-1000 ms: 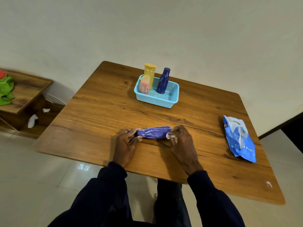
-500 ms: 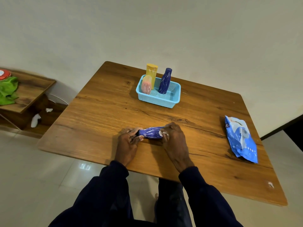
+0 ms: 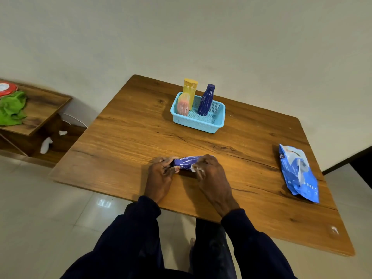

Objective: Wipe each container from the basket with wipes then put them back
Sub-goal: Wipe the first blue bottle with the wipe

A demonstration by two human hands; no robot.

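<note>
Near the front edge of the wooden table [image 3: 124,141], a dark blue bottle [image 3: 186,162] with white streaks lies on its side, its long axis running left to right, roughly parallel to that edge. Which end is the cap I cannot tell, since both ends are covered by hands. The left hand [image 3: 161,176] pinches the bottle's left end between thumb and curled fingers, knuckles up, wrist low over the table edge. The right hand [image 3: 209,174] is closed over the right half of the bottle, pressing a small white wipe [image 3: 196,168] against it; only scraps of the wipe show between the fingers. Both dark sleeves angle in from below, forearms converging on the bottle.

Bare wood spreads to the left of the hands and between them and the light blue basket [image 3: 198,125], which sits well apart toward the far edge. In the basket stand a yellow container [image 3: 190,89], a pink container [image 3: 183,104] in front of it at the left wall, and a second dark blue bottle [image 3: 206,99] leaning slightly; the basket's right half is open mesh. Well apart to the right, near the table's right edge, lies a blue wipes pack [image 3: 298,174], flat and crumpled.
</note>
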